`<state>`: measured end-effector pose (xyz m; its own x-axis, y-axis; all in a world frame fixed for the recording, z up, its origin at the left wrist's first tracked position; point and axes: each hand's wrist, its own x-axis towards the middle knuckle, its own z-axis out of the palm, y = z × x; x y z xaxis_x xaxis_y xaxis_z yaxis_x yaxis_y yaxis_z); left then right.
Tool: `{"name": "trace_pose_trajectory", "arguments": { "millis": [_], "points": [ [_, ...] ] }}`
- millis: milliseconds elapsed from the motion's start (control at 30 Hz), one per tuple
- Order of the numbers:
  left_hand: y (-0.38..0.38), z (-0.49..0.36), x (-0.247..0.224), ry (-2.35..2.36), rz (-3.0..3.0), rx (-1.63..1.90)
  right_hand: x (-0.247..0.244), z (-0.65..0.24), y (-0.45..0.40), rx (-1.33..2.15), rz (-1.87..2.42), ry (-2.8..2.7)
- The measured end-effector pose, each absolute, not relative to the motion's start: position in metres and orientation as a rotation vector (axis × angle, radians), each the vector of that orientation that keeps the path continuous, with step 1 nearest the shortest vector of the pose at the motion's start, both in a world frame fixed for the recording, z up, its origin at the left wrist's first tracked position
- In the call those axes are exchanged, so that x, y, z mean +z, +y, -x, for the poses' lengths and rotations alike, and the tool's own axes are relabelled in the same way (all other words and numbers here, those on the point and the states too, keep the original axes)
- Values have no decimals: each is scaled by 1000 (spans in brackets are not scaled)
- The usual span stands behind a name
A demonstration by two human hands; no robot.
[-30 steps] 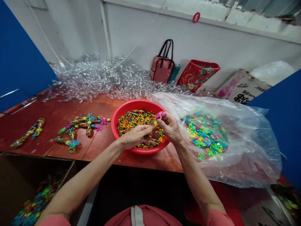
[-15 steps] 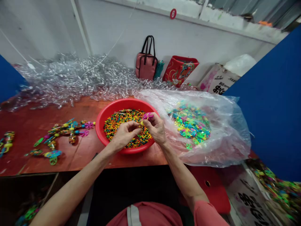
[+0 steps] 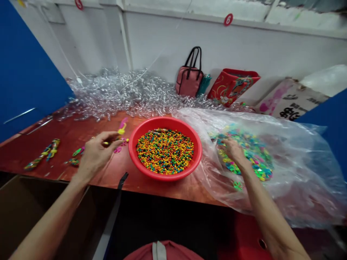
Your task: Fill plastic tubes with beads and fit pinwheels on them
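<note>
In the head view, the left hand (image 3: 97,153) had its fingers curled around a bead-filled tube (image 3: 121,129) with a yellow and pink top, above the desk (image 3: 151,188) and left of the red bowl (image 3: 165,177). The right hand (image 3: 233,150) reached to the colorful plastic pieces (image 3: 260,168) on the clear sheet (image 3: 284,144), right of the bowl; whether its fingers gripped any could not be told. Small beads (image 3: 165,151) lay in the bowl, and clear tubes (image 3: 121,94) were heaped behind it.
</note>
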<state>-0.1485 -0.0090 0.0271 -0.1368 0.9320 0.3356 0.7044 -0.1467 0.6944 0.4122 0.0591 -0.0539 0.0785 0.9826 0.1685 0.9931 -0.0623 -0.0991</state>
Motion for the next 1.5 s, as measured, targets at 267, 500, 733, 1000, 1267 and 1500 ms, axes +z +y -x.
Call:
{"name": "trace_pose_trajectory", "arguments": {
  "millis": [267,500,733,1000,1267,1500],
  "points": [
    [50,124,20,1828,-2554,653,-90,-443,69,-158,2256,-2130],
    [135,28,1,1719,-2768,-121,-64,-472,52,130,2109,-1934],
    [156,22,-5,1647,-2821,-328,-56,-459,24,820,1642,-1843],
    [161,32,-14,1650,-2758,-386,-69,-445,22,337,1783,-2090],
    [154,40,-20,1570,-2604,121,-86,-432,14,202,1994,-2290],
    [158,24,-17,1397,-2285,487,-67,-424,12,444,1742,-1961]
  ]
}}
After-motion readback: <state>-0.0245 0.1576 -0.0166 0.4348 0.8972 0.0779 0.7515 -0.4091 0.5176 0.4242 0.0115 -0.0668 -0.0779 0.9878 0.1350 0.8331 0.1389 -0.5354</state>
